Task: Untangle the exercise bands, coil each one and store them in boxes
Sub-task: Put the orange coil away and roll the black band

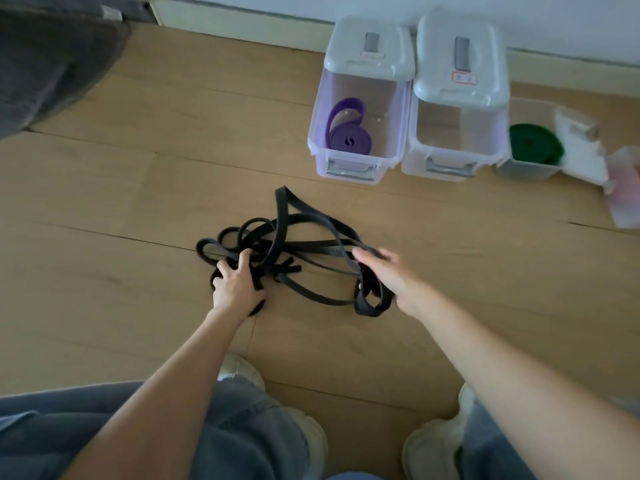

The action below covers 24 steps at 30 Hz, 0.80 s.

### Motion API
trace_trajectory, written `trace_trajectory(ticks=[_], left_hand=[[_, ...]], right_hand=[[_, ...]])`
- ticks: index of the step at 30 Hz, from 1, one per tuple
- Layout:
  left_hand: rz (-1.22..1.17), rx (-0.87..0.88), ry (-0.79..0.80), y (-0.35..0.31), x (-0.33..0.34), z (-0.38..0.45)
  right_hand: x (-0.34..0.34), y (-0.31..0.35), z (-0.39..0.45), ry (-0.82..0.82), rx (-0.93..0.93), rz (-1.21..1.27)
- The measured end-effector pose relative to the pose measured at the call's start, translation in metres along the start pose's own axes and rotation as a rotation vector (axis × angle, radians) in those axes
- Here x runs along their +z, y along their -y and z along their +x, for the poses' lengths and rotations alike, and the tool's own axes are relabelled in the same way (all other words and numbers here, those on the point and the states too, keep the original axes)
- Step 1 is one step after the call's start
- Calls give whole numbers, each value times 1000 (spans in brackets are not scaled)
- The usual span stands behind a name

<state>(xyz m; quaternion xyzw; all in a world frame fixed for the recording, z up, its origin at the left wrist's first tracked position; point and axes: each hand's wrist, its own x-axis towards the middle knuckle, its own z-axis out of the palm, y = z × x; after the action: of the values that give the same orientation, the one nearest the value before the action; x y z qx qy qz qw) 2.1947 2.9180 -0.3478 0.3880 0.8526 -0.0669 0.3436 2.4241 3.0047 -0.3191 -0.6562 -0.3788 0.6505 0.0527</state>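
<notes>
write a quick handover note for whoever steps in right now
Left hand grips the black tangle at its left side. Right hand is over the tangle's right end; blur hides whether its fingers hold a strand.
Done: purple band coiled in the left box; green band coiled in the right box.
Middle box holds no band.
Left: untangle the black bands on the floor, coil and box them.

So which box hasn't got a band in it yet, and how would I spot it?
Look along the white wall at the row of clear boxes on the wooden floor. The empty box is the middle one, between the box with the purple band and the smaller tub with the green band; nothing shows through it.
</notes>
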Motion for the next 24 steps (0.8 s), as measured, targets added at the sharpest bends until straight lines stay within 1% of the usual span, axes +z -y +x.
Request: trace_trajectory(ticks=[1,2,3,4,6,7,9,10,12,14,15,16,17,18,20,22,24], left_hand=[[-48,22,-59,-5,4,1],[-134,47,-84,-11,5,1],[-250,79,-64,-19,7,0],[-389,117,-4,-31,8,-3],[-645,188,178,-59,8,-17],[-718,223,279,-73,8,-27],[-704,305,468,-91,8,-45],[-661,340,546,-95,6,-53],[-525,377,649,-98,-7,-61],[-279,362,700,-100,-24,-70],[-114,358,698,-102,-34,-75],[47,366,659,-107,-44,-81],[174,394,584,-114,-56,-88],[244,444,500,-121,-67,-96],[218,611,391,-138,-87,-112],[59,837,328,-158,-109,-142],[-125,984,310,-175,-126,-174]], right_hand=[[-2,-1,-2,-5,-60,-103],[-2,-1,-6,-20,-104,-163],[-4,-1,-9,-43,-140,-174],[-7,-1,-12,-74,-172,-156],[-17,7,-22,-159,-252,-127],[-24,13,-28,-216,-315,-144],[-45,27,-44,-332,-439,-254],[-57,34,-54,-350,-475,-323],[-80,48,-77,-300,-477,-465],[-96,57,-100,-246,-406,-634],[-102,62,-111,-252,-377,-746],[-107,67,-123,-281,-352,-858],[-110,74,-136,-304,-343,-947],[-112,80,-152,-296,-338,-981],[-115,93,-178,-218,-391,-896],[-114,107,-207,-206,-548,-808],[-112,117,-235,-216,-704,-795]])
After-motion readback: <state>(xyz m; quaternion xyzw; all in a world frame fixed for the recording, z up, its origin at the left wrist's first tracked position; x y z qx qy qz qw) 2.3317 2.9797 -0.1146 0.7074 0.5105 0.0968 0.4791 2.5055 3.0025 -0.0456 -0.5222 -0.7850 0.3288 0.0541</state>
